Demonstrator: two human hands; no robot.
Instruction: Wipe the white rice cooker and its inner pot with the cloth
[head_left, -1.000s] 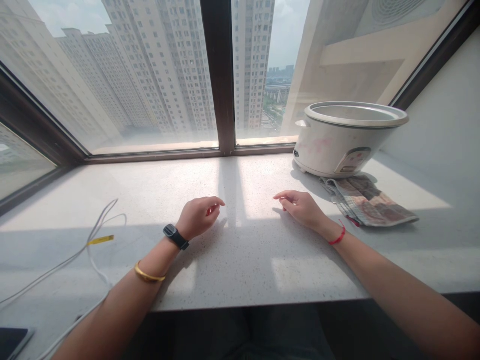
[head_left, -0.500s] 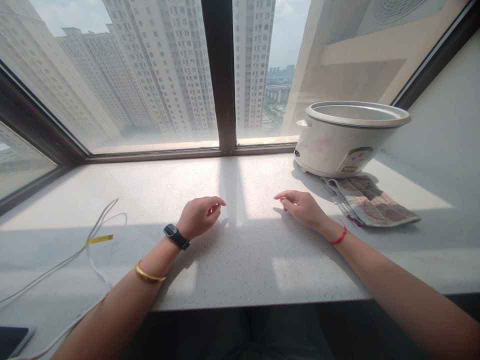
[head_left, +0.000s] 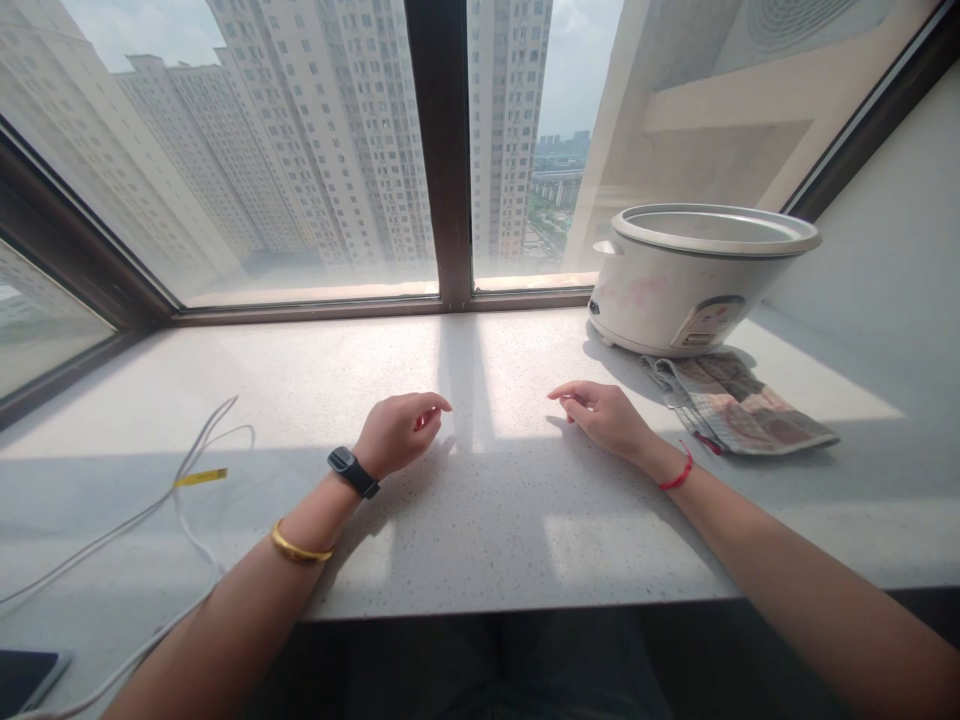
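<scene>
In the head view, taking the clock's centre as midway between the hands, the left hand (head_left: pixel 397 435) at 9 o'clock and the right hand (head_left: pixel 606 418) at 3 are both loosely curled and unclenched, grasping nothing, on or just above the counter (head_left: pixel 465 545). Nearest the right hand, the folded cloth (head_left: pixel 750 405) lies at 3 o'clock by the foot of the cooker (head_left: pixel 667 295), upright at 2 o'clock near the window (head_left: pixel 442 150). The cable (head_left: pixel 180 472) trails at 9, nearest the left hand.
</scene>
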